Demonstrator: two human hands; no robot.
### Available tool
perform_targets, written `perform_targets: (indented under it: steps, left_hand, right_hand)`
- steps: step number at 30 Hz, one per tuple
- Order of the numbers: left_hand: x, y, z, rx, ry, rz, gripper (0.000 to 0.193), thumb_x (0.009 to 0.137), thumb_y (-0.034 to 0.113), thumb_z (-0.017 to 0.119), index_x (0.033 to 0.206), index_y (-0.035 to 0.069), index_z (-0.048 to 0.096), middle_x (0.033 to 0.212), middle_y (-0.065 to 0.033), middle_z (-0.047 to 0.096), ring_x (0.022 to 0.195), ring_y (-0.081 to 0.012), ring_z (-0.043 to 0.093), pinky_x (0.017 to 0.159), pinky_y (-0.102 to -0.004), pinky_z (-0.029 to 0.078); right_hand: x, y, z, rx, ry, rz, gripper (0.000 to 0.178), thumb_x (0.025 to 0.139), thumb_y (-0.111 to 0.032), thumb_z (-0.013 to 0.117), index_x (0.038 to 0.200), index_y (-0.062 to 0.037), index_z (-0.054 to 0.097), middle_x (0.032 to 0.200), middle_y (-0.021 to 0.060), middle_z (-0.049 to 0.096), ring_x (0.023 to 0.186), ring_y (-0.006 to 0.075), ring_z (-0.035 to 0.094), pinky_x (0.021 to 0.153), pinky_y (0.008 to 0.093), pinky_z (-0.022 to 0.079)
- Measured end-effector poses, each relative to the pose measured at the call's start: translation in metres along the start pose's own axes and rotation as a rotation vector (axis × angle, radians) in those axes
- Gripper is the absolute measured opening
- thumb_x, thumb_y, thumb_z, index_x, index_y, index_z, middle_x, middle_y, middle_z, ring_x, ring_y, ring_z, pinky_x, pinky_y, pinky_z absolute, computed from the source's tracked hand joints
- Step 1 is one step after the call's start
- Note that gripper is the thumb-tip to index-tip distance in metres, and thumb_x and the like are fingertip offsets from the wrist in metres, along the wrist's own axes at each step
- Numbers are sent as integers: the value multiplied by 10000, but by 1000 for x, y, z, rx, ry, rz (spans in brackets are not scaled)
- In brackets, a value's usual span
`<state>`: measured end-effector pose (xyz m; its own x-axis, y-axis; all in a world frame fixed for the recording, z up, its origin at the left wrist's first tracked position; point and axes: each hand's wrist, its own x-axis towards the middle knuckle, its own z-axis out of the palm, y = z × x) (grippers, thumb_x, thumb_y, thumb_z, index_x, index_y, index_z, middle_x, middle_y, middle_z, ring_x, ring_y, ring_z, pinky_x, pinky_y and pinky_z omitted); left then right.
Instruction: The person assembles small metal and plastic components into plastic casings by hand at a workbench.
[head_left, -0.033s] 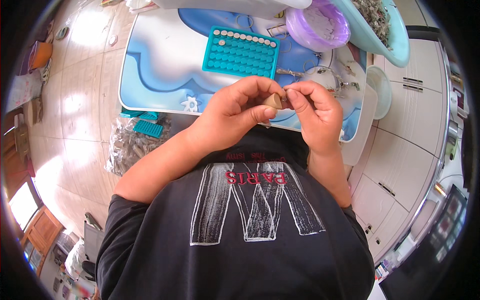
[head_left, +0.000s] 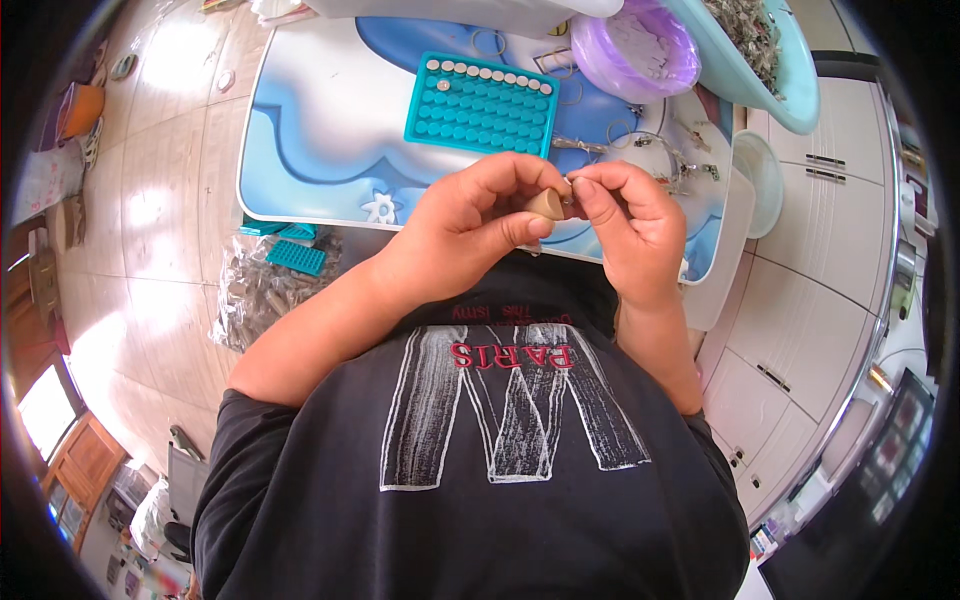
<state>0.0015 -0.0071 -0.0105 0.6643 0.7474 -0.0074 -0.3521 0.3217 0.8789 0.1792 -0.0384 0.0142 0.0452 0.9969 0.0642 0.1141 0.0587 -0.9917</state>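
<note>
My left hand (head_left: 460, 225) is closed, its thumb and fingers gripping a small tan, cork-like piece (head_left: 546, 204) above the table's near edge. Right beside it, my right hand (head_left: 637, 222) pinches thumb and forefinger together near the end of that piece. A tiny shiny bit shows at those fingertips, too small to name. Beyond the hands lies a teal tray (head_left: 482, 146) with rows of round pockets. White-topped round pieces (head_left: 485, 73) fill its far row, and one more sits in the row after it.
The blue and white table (head_left: 310, 150) holds loose wire rings and a tangle of small metal parts (head_left: 680, 170) at the right. A purple-lined bowl (head_left: 637, 50) and a light-blue basin (head_left: 800, 90) stand far right. Bagged pieces (head_left: 250, 300) and teal trays (head_left: 296, 257) lie below, left.
</note>
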Motion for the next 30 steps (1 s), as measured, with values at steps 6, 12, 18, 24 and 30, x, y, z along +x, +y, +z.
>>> perform_targets:
  steps: [6,12,18,24,30]
  left_hand:
    - [1,9,-9,364,-94,90,251,883,-8,556,1130,-2,510,1028,-70,586,980,-131,574,827,-261,481]
    - [2,12,-5,116,207,-45,244,922,71,528,1156,3,534,1001,-78,609,979,-158,595,868,-279,479]
    - [4,9,-14,-380,182,-184,344,952,189,489,1243,5,502,1028,-92,629,952,-181,623,880,-319,493]
    - [3,8,-8,-550,105,-250,364,949,176,486,1264,-7,485,1049,-80,629,972,-178,618,855,-293,501]
    - [2,8,-9,-576,92,-241,384,947,187,488,1272,-16,473,1082,-89,617,984,-178,615,880,-292,496]
  right_hand:
    - [2,0,-3,-100,-31,35,52,840,-2,621,887,20,617,776,73,651,702,126,632,615,244,498]
    - [9,-13,-8,-580,-2,-268,111,777,25,655,870,-32,635,748,92,612,634,172,577,549,293,440]
    - [13,3,5,-146,57,-338,124,739,16,706,843,-24,651,858,65,571,777,152,527,658,242,425]
    - [15,16,26,-46,132,-325,117,743,0,716,842,-29,660,865,60,566,783,146,526,672,246,434]
    - [17,15,26,-125,142,-354,112,744,-8,719,840,-29,663,849,65,571,765,150,535,664,249,439]
